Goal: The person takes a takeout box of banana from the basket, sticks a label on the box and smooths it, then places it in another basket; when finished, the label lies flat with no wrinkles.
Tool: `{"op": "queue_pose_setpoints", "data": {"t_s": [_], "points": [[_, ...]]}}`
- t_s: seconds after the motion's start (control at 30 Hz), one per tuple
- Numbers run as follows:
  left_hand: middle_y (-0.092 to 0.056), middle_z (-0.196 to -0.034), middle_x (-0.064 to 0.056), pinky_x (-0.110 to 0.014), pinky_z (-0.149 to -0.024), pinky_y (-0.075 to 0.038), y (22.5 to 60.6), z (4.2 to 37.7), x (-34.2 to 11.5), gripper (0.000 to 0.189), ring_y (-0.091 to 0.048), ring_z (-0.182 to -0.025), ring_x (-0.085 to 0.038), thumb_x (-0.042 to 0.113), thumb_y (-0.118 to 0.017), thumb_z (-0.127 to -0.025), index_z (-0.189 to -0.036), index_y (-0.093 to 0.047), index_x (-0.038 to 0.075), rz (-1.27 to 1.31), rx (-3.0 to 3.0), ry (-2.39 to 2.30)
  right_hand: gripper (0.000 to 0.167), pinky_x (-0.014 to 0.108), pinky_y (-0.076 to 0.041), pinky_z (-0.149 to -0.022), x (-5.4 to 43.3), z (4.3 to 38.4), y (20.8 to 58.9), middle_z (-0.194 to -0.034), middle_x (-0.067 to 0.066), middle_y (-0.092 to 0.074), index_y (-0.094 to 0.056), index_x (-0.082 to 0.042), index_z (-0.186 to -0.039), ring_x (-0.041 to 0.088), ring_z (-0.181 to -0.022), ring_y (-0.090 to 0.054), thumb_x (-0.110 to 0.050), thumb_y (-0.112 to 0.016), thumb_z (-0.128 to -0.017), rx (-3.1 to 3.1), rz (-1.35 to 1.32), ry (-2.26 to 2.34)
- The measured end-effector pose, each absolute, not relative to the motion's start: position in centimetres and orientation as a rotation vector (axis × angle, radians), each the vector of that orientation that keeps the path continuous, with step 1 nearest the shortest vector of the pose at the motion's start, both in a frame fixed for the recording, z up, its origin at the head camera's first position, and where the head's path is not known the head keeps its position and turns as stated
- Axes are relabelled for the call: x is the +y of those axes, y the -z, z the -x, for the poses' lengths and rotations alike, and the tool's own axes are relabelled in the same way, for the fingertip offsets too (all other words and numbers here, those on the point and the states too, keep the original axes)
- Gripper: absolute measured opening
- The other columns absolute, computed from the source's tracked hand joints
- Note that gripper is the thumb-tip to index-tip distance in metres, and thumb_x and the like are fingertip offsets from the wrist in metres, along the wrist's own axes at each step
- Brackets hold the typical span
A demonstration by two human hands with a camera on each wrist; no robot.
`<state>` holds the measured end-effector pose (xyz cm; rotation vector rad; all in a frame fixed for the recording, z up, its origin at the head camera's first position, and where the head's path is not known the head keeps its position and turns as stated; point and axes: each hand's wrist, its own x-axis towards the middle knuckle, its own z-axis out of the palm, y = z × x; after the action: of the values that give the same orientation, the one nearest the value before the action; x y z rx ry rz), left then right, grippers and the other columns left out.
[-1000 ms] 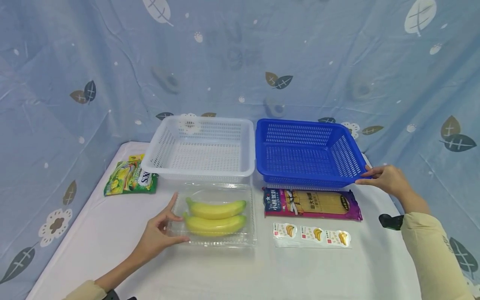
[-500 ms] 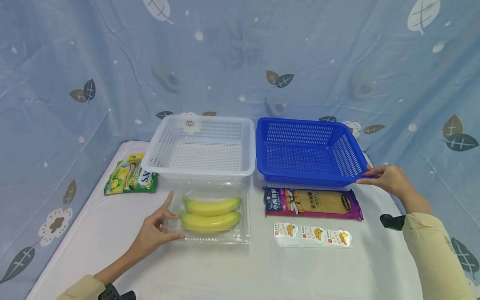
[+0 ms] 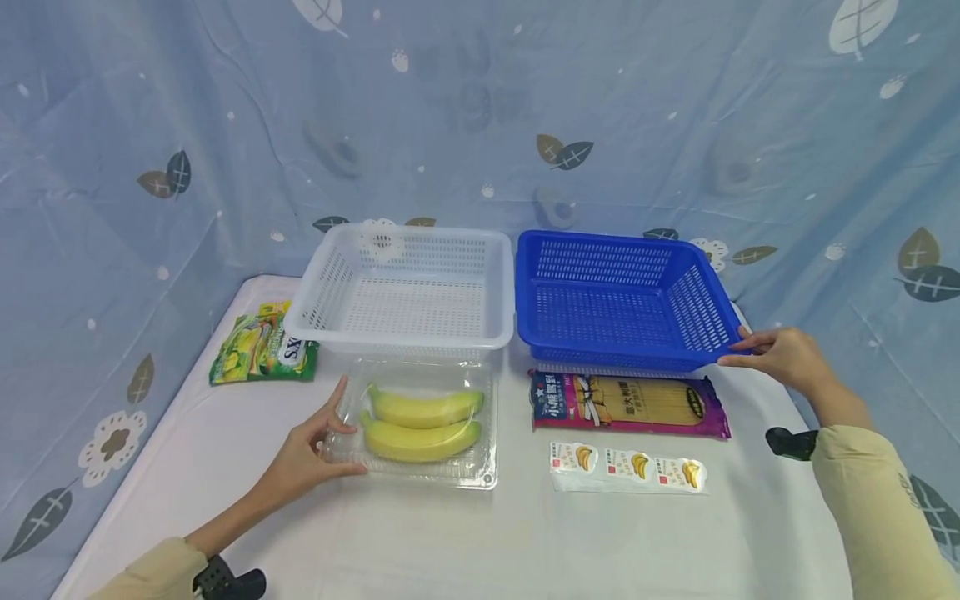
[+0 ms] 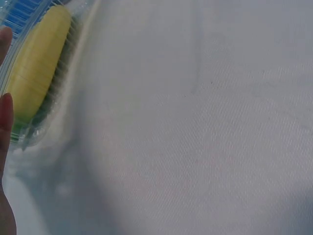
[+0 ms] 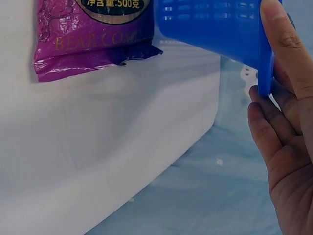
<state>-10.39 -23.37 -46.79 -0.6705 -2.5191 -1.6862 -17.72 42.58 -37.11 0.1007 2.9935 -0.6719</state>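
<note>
A clear plastic clamshell box (image 3: 420,377) lies on the table, with two yellow bananas (image 3: 423,440) inside. My left hand (image 3: 303,457) holds its left end, thumb at the near corner and fingers spread toward the far one. In the left wrist view, parts of the fingers (image 4: 5,117) show beside the box. My right hand (image 3: 791,362) pinches the near right corner of a blue slotted basket (image 3: 615,357). The right wrist view shows the basket's rim (image 5: 265,68) between thumb and fingers.
Left of the blue basket stands a white slotted basket (image 3: 397,340). A green snack bag (image 3: 258,350) lies at the left. In front of the blue basket are a purple spaghetti pack (image 3: 637,404) and a strip of banana stickers (image 3: 630,467). Blue cloth (image 3: 480,125) hangs around the table.
The clamshell box has slid a little to the left along with my left hand. My right hand keeps its hold on the blue basket's rim.
</note>
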Motion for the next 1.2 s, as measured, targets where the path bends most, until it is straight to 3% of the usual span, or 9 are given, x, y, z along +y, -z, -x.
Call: {"op": "queue_pose_setpoints", "data": {"t_s": [0.17, 0.23, 0.43, 0.63, 0.73, 0.83, 1.0, 1.1, 1.2], "points": [[-0.015, -0.157, -0.020, -0.021, -0.064, -0.047, 46.81, 10.55, -23.49, 0.040, -0.039, -0.128, -0.007, 0.005, -0.088, -0.064, -0.093, -0.060, 0.001, 0.699, -2.515, 1.684, 0.071, 0.051, -0.049, -0.073, 42.70, 17.75, 37.18, -0.125, 0.039, -0.044, -0.068, 0.014, -0.102, 0.053, -0.105, -0.050, -0.052, -0.076, -0.076, 2.983, -0.129, 0.685], [-0.015, -0.157, -0.019, -0.020, -0.068, -0.048, 46.81, 10.57, -23.49, 0.040, -0.030, -0.137, -0.006, 0.005, -0.088, -0.064, -0.093, -0.060, 0.001, 0.694, -2.516, 1.692, 0.070, 0.049, -0.049, -0.072, 42.72, 17.74, 37.20, -0.124, 0.040, -0.046, -0.068, 0.014, -0.101, 0.052, -0.104, -0.050, -0.052, -0.076, -0.076, 2.986, -0.133, 0.682], [-0.015, -0.158, -0.016, -0.009, -0.090, -0.041, 46.75, 10.54, -23.39, 0.040, -0.017, -0.140, 0.000, 0.006, -0.088, -0.064, -0.093, -0.060, 0.001, 0.659, -2.525, 1.699, 0.068, 0.050, -0.048, -0.071, 42.74, 17.73, 37.12, -0.123, 0.041, -0.046, -0.069, 0.012, -0.101, 0.053, -0.105, -0.048, -0.050, -0.077, -0.077, 2.993, -0.129, 0.667], [-0.014, -0.159, -0.013, -0.008, -0.092, -0.040, 46.72, 10.54, -23.34, 0.040, -0.018, -0.142, -0.030, 0.007, -0.088, -0.065, -0.095, -0.061, 0.001, 0.646, -2.541, 1.663, 0.069, 0.046, -0.047, -0.071, 42.68, 17.79, 37.13, -0.123, 0.041, -0.047, -0.068, 0.012, -0.102, 0.050, -0.102, -0.049, -0.051, -0.076, -0.076, 2.981, -0.141, 0.669], [-0.014, -0.159, -0.012, -0.008, -0.092, -0.040, 46.60, 10.54, -23.35, 0.040, -0.018, -0.140, -0.035, 0.007, -0.088, -0.065, -0.095, -0.061, 0.001, 0.629, -2.546, 1.666, 0.069, 0.047, -0.048, -0.071, 42.62, 17.83, 37.18, -0.123, 0.041, -0.046, -0.068, 0.013, -0.102, 0.050, -0.103, -0.049, -0.051, -0.077, -0.076, 2.980, -0.144, 0.669], [-0.015, -0.159, -0.012, -0.009, -0.084, -0.043, 46.48, 10.48, -23.38, 0.040, -0.024, -0.141, -0.030, 0.007, -0.088, -0.065, -0.094, -0.061, 0.003, 0.619, -2.552, 1.655, 0.068, 0.047, -0.048, -0.072, 42.59, 17.86, 37.24, -0.124, 0.040, -0.046, -0.068, 0.013, -0.101, 0.051, -0.104, -0.049, -0.049, -0.077, -0.076, 2.984, -0.138, 0.670], [-0.016, -0.159, -0.010, -0.013, -0.080, -0.046, 46.41, 10.45, -23.51, 0.041, -0.027, -0.139, -0.006, 0.009, -0.088, -0.065, -0.094, -0.061, 0.004, 0.620, -2.568, 1.646, 0.070, 0.050, -0.048, -0.073, 42.69, 17.89, 37.32, -0.125, 0.038, -0.043, -0.067, 0.014, -0.102, 0.055, -0.108, -0.046, -0.050, -0.077, -0.077, 2.982, -0.123, 0.681], [-0.016, -0.159, -0.008, -0.017, -0.083, -0.048, 46.25, 10.52, -23.72, 0.041, -0.036, -0.134, -0.014, 0.011, -0.088, -0.066, -0.095, -0.060, 0.004, 0.621, -2.603, 1.627, 0.070, 0.050, -0.048, -0.073, 42.72, 17.89, 37.32, -0.125, 0.039, -0.044, -0.067, 0.015, -0.103, 0.054, -0.107, -0.047, -0.050, -0.076, -0.077, 2.980, -0.125, 0.679], [-0.015, -0.160, -0.006, -0.023, -0.079, -0.051, 46.01, 10.57, -24.09, 0.042, -0.044, -0.126, -0.034, 0.013, -0.087, -0.069, -0.098, -0.058, 0.005, 0.627, -2.646, 1.611, 0.071, 0.048, -0.047, -0.072, 42.66, 17.89, 37.29, -0.126, 0.040, -0.043, -0.067, 0.014, -0.103, 0.053, -0.106, -0.047, -0.051, -0.076, -0.077, 2.983, -0.131, 0.663]]}}
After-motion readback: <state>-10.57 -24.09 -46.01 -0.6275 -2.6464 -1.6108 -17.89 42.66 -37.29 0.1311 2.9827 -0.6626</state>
